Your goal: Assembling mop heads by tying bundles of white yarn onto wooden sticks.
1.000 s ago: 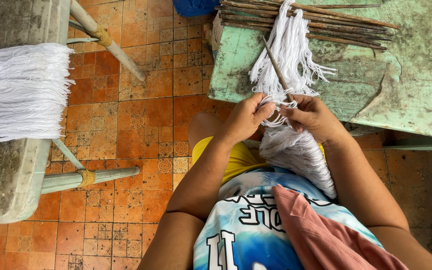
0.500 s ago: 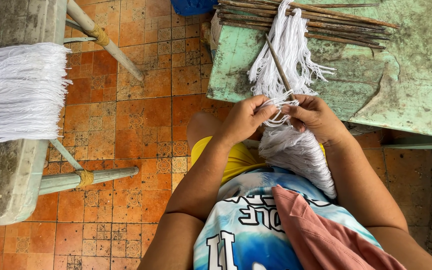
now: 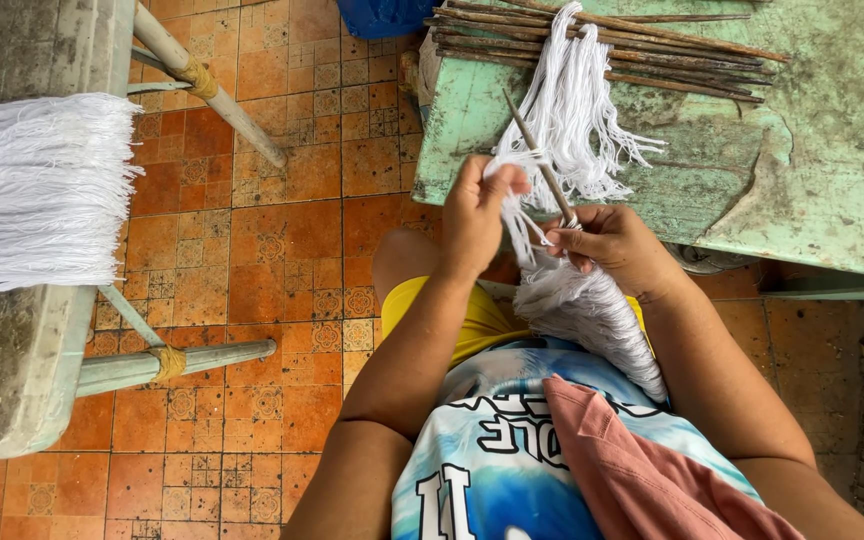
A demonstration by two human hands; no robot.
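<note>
Over the lap, just short of the table edge, the two hands work close together on white yarn. The left hand (image 3: 474,215) is closed, pinching a few strands (image 3: 518,215) and drawing them up and to the side. The right hand (image 3: 614,245) is clamped around the base of a thin stick (image 3: 540,168) that slants up and away from it, with yarn gathered where the fingers meet it. Below the right hand a thick yarn bundle (image 3: 592,320) fans down across the lap.

The step in hand looks like winding or tying strands onto the stick. The next move, as I judge it, calls for keeping the strands taut while the right hand holds the stick steady, so nothing slips loose.

Beyond the hands, on the green table (image 3: 812,180), a loose hank (image 3: 577,110) lies draped over a pile of sticks (image 3: 652,55). Far to the left, another white skein (image 3: 37,190) hangs over a grey bench (image 3: 12,380). A blue container (image 3: 387,15) sits on the tiled floor (image 3: 252,250) beyond the table's corner. No packages, labels or signs show anywhere around the work.
</note>
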